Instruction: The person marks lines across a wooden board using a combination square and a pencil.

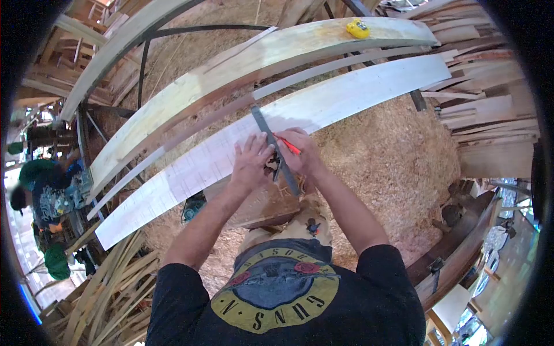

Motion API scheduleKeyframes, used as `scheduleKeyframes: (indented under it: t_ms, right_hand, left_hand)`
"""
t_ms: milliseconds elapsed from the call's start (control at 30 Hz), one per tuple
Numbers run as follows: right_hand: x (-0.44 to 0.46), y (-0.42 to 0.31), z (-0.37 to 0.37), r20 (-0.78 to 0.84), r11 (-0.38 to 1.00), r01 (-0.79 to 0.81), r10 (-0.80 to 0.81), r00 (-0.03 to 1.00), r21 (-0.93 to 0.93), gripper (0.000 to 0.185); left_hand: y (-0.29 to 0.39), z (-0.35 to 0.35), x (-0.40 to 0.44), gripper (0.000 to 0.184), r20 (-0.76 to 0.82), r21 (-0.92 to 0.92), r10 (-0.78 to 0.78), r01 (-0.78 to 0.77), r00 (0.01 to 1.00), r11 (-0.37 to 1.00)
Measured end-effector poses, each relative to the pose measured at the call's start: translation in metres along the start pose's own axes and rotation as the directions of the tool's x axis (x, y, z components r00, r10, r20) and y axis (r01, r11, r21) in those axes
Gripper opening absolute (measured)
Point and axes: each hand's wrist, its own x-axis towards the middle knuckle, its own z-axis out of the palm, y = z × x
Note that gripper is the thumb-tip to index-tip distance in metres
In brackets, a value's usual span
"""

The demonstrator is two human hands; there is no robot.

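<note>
A long pale board (202, 153) with several thin pencil lines across its left part lies in front of me. Across its width rests a combination square (266, 128), its steel blade running past the near edge. My left hand (252, 158) lies against the blade's left side, fingers spread on the wood, with the thumb by the dark head of the square. My right hand (303, 151) is closed around a red pencil (288, 145), whose tip is at the blade's right side. The palm-side fingers of both hands are partly hidden.
Behind the board runs a thick curved beam (202, 78) with a yellow tape measure (358, 28) on it. Stacked planks (490, 109) stand at right, and loose wood strips (109, 294) at lower left. Sawdust (398, 150) covers the ground. Another person (49, 190) is at far left.
</note>
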Motion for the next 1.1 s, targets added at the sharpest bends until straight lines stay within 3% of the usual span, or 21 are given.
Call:
scheduleKeyframes:
  t_ms: [133, 500, 700, 900, 1000, 1067, 1100]
  right_hand:
    - [-0.021, 0.009, -0.008, 0.042, 0.997, 0.069, -0.068, 0.997, -0.019, 0.020]
    - [-0.015, 0.011, -0.008, 0.074, 0.998, 0.063, -0.061, 0.995, -0.027, 0.015]
    - [0.015, 0.005, 0.000, -0.005, 0.992, 0.114, -0.114, 0.993, -0.054, 0.016]
    - [-0.030, 0.014, -0.020, 0.179, 0.985, 0.119, -0.097, 0.979, -0.121, 0.011]
    - [-0.038, -0.013, -0.046, 0.070, 0.995, -0.065, 0.070, 0.995, -0.070, 0.010]
    - [-0.038, -0.024, -0.057, 0.018, 0.992, -0.110, 0.111, 0.994, -0.063, 0.009]
    - [-0.047, -0.015, -0.053, -0.043, 0.993, -0.070, 0.066, 0.997, -0.094, 0.008]
  left_hand:
    - [-0.002, -0.004, 0.002, 0.081, 0.046, 0.001, 0.003, -0.003, 0.999, 1.000]
    - [-0.003, -0.005, 0.002, 0.082, 0.071, -0.004, -0.027, 0.027, 0.997, 1.000]
    - [-0.002, -0.005, 0.000, 0.080, 0.048, 0.008, -0.024, 0.023, 0.999, 1.000]
    - [-0.005, -0.001, -0.002, 0.077, 0.039, 0.001, -0.009, 0.009, 0.999, 1.000]
    - [-0.003, -0.002, 0.001, 0.079, 0.051, -0.025, -0.025, 0.026, 0.998, 0.999]
    - [-0.001, 0.005, -0.001, 0.088, 0.040, -0.020, -0.056, 0.057, 0.998, 0.998]
    - [-0.003, 0.011, 0.003, 0.091, 0.140, 0.003, -0.077, 0.078, 0.987, 0.997]
